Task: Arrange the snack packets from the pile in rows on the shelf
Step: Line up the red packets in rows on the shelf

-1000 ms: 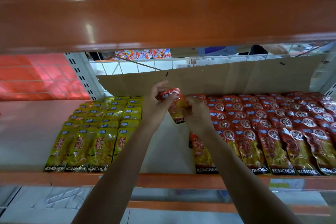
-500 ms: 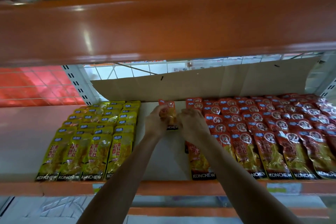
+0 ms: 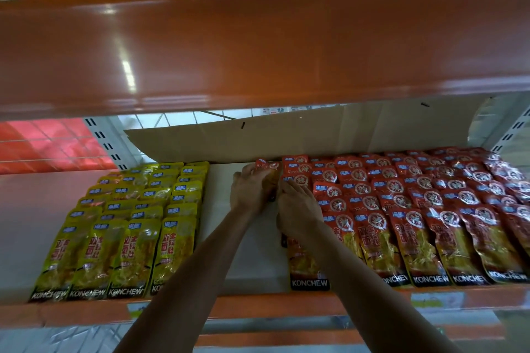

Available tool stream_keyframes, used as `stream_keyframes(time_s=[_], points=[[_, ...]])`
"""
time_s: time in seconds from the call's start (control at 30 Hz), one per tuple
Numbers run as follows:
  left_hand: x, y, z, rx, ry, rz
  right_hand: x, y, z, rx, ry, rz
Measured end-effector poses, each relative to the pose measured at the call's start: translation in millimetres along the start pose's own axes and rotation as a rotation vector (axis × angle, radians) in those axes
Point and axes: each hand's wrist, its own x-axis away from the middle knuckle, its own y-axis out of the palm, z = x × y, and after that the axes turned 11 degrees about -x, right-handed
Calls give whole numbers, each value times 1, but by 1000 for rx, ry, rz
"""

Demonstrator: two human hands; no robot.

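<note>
A red snack packet (image 3: 268, 167) lies at the back of the white shelf (image 3: 243, 261), against the cardboard, just left of the red rows. My left hand (image 3: 249, 190) lies over it with the fingers on its upper part. My right hand (image 3: 296, 206) touches the packet's right edge and rests on the leftmost red column. Rows of red packets (image 3: 415, 203) fill the shelf's right side. Rows of yellow packets (image 3: 129, 221) fill the left. How firmly either hand holds the packet is hidden.
A brown cardboard sheet (image 3: 315, 135) stands along the shelf's back. The orange beam (image 3: 258, 46) of the shelf above hangs low over my arms. An orange front rail (image 3: 86, 314) edges the shelf. A bare white strip runs between the yellow and red rows.
Both hands have carried the red packet from mid-air down and back to the rear of the shelf, beside the red rows. The camera has moved closer.
</note>
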Motion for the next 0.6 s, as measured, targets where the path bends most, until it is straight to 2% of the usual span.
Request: stream_keyframes(time_s=[0.2, 0.4, 0.5, 0.6], points=[[1, 0, 11, -23, -31, 51, 0, 2, 3, -61, -51, 66], [4, -2, 15, -127, 98, 88, 1, 4, 7, -124, -88, 124], [6, -8, 13, 12, 32, 88, 2, 2, 4, -171, -97, 165], [10, -16, 1, 3, -11, 74, 1, 0, -6, -177, -108, 199]])
